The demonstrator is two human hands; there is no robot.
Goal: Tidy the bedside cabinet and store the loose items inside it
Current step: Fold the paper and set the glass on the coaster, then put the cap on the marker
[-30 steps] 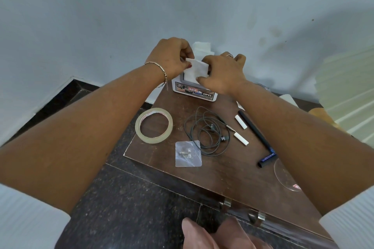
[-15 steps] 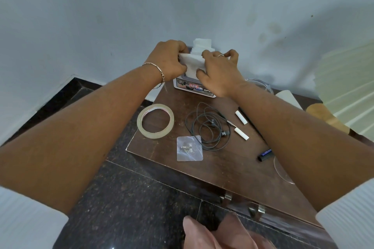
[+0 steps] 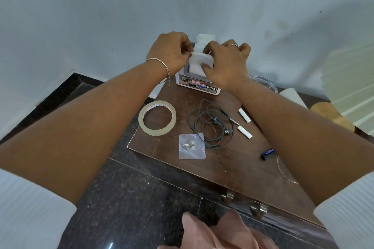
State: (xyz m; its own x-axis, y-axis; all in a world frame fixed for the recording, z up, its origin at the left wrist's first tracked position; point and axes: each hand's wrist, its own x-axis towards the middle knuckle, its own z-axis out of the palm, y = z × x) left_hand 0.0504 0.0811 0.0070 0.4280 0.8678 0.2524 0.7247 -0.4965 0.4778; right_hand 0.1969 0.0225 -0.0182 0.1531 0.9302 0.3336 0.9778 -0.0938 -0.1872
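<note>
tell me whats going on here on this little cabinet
A person's left hand and right hand both pinch a white tissue at the top of a small OPEL-printed holder at the back of the wooden cabinet top. In front lie the loose items, untouched: a tape roll, coiled earphones, a clear packet of small metal parts, two white sticks and a pen partly hidden by the right arm.

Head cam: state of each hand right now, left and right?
Left hand: closed, pinching the white tissue.
Right hand: closed, gripping the same white tissue.
</note>
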